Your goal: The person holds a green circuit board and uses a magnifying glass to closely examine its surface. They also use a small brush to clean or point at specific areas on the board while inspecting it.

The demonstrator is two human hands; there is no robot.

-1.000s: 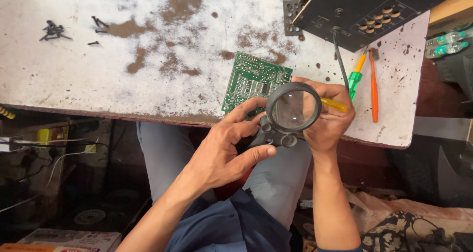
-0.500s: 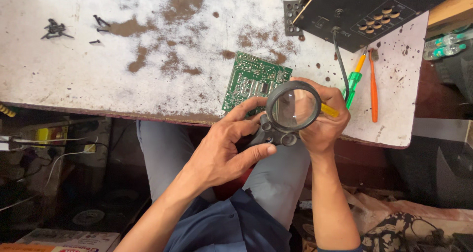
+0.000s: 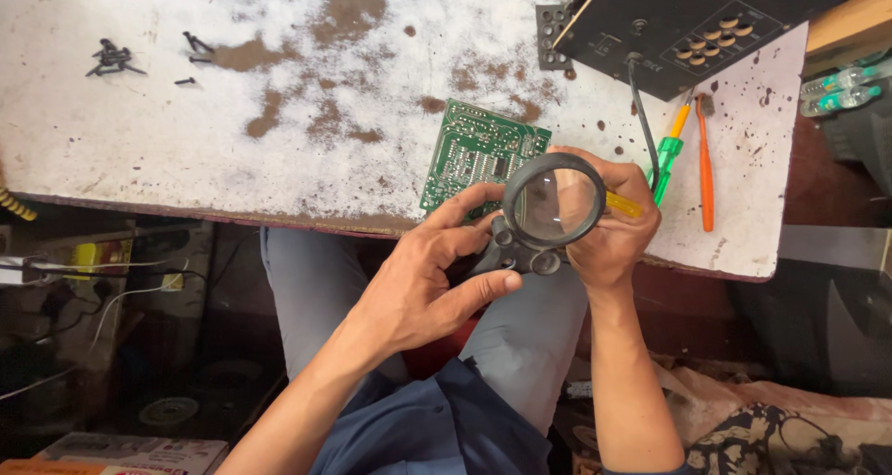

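Magnifier (image 3: 553, 205) sits gripped at the table's near edge: right hand (image 3: 609, 233) closed around the lens ring with a yellow tool (image 3: 624, 205) poking out of the fist, left hand (image 3: 423, 284) half-curled, thumb and fingers pinching the black base below the lens. Green circuit board (image 3: 478, 154) lies just beyond the left fingertips, its near corner hidden behind the lens. White table (image 3: 186, 159), brown-stained, carries black screws (image 3: 116, 59) far left of the hands, and screwdrivers (image 3: 703, 164) and a black box (image 3: 706, 19), cut off at top, past the right hand.
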